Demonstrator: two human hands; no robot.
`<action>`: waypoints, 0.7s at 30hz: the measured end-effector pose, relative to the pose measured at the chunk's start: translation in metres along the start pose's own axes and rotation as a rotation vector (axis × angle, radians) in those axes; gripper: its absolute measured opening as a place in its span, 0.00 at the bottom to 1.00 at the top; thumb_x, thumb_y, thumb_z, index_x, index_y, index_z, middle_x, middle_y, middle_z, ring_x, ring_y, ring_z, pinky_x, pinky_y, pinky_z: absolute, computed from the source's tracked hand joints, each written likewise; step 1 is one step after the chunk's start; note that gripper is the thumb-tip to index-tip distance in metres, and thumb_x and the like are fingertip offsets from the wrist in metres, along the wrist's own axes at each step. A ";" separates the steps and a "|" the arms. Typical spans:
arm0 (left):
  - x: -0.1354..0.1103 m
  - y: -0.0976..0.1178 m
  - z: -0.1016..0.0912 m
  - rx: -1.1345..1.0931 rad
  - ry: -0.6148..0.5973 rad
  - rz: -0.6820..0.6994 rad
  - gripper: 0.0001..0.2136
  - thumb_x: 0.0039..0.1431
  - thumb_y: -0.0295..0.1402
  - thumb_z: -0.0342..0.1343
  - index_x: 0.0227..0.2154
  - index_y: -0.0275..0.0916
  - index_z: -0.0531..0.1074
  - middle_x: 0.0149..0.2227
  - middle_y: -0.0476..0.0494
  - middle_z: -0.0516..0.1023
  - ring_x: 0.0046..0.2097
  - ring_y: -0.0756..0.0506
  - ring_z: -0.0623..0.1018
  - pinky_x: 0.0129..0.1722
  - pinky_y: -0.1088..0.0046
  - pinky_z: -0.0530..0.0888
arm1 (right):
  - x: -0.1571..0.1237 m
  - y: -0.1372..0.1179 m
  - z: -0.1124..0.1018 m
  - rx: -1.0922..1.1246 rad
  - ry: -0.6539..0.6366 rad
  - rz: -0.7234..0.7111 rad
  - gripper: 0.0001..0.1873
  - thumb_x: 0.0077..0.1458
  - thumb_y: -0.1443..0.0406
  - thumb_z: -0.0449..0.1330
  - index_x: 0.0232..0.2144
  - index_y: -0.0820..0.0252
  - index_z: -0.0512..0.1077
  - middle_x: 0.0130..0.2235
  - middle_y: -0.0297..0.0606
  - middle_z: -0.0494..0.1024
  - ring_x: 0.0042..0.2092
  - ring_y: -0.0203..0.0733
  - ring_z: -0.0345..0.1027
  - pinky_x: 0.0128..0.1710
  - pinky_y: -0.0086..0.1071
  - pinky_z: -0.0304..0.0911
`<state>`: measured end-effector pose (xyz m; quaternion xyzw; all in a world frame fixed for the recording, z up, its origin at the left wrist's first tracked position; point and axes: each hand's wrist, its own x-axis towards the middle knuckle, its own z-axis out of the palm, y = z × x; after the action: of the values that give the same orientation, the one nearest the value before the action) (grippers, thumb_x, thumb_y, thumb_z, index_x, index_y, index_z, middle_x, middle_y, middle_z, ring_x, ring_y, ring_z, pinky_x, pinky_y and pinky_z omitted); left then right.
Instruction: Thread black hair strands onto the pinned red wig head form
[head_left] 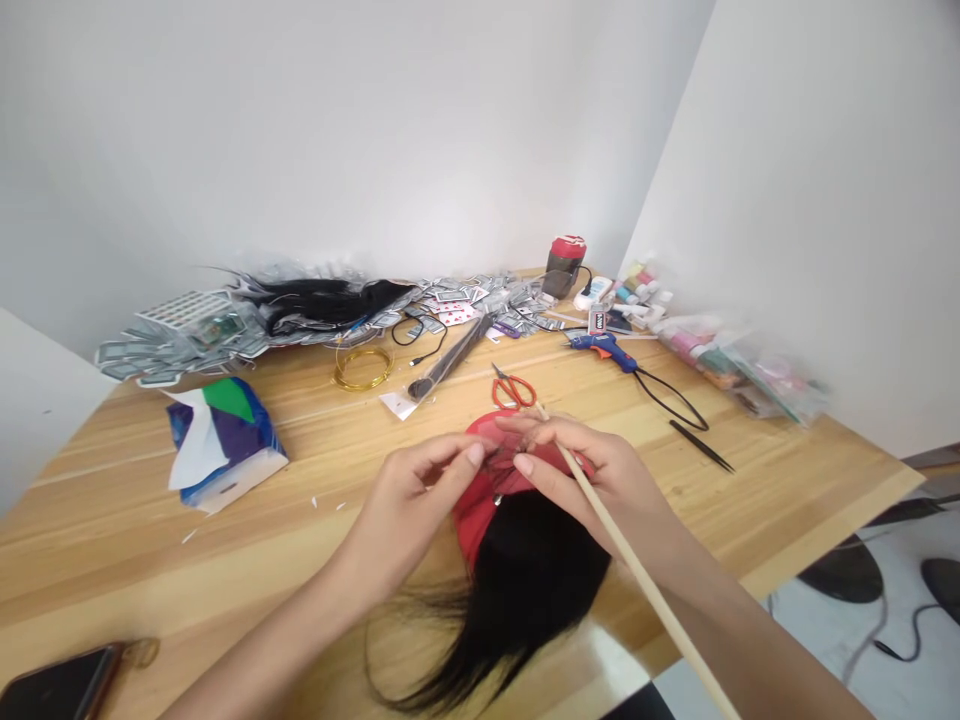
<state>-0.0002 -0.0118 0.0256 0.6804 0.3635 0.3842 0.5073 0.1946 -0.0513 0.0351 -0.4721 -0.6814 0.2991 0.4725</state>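
A red, rounded base (469,515) lies on the table with a long lock of black hair (540,560) spread over its near side and trailing toward me. Over its top, my left hand (420,500) is closed, thumb and fingertips pinched together; thin dark strands show beside the fingertips, but what they grip is unclear. Facing it, my right hand (592,470) bends its fingers over the red base and holds a long, thin wooden stick (645,580), which slants down toward the lower right. A small shiny piece (498,500) shows at the hair's upper edge.
Red-handled scissors (514,388) lie just beyond the base. Farther right are a blue glue gun (607,350) with its cord and black tweezers (701,446). Left stand a tissue pack (225,440), gold wire coil (364,370) and phone (64,685). Cards and hair (322,300) line the back.
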 end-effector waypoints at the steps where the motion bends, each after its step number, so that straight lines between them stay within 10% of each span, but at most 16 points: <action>1: 0.000 -0.001 -0.001 -0.011 0.054 0.017 0.10 0.68 0.40 0.54 0.43 0.43 0.77 0.44 0.46 0.81 0.46 0.45 0.79 0.45 0.72 0.75 | 0.001 0.002 0.001 -0.047 0.011 -0.033 0.06 0.62 0.67 0.62 0.31 0.57 0.74 0.46 0.42 0.83 0.54 0.48 0.76 0.54 0.39 0.69; 5: -0.003 -0.007 0.003 -0.032 0.241 0.190 0.13 0.69 0.37 0.54 0.55 0.50 0.68 0.57 0.48 0.73 0.61 0.47 0.71 0.63 0.70 0.66 | 0.004 0.012 0.011 -0.237 0.030 -0.244 0.05 0.61 0.71 0.62 0.34 0.57 0.75 0.45 0.44 0.84 0.58 0.51 0.72 0.58 0.47 0.65; 8: -0.007 -0.012 0.013 -0.028 0.109 0.220 0.14 0.71 0.35 0.52 0.57 0.52 0.64 0.58 0.48 0.71 0.60 0.48 0.72 0.61 0.71 0.69 | 0.005 0.016 0.019 -0.275 0.028 -0.328 0.05 0.61 0.71 0.61 0.35 0.57 0.74 0.45 0.45 0.84 0.57 0.51 0.72 0.58 0.49 0.65; 21: -0.006 -0.017 0.025 0.515 0.082 0.428 0.14 0.74 0.30 0.44 0.55 0.35 0.70 0.45 0.41 0.80 0.47 0.47 0.81 0.47 0.73 0.78 | -0.001 0.012 0.014 -0.081 -0.023 -0.083 0.07 0.64 0.69 0.58 0.33 0.56 0.71 0.49 0.45 0.80 0.58 0.46 0.70 0.59 0.45 0.64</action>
<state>0.0176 -0.0232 0.0036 0.8311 0.3179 0.4045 0.2113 0.1858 -0.0473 0.0191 -0.4587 -0.7174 0.2572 0.4570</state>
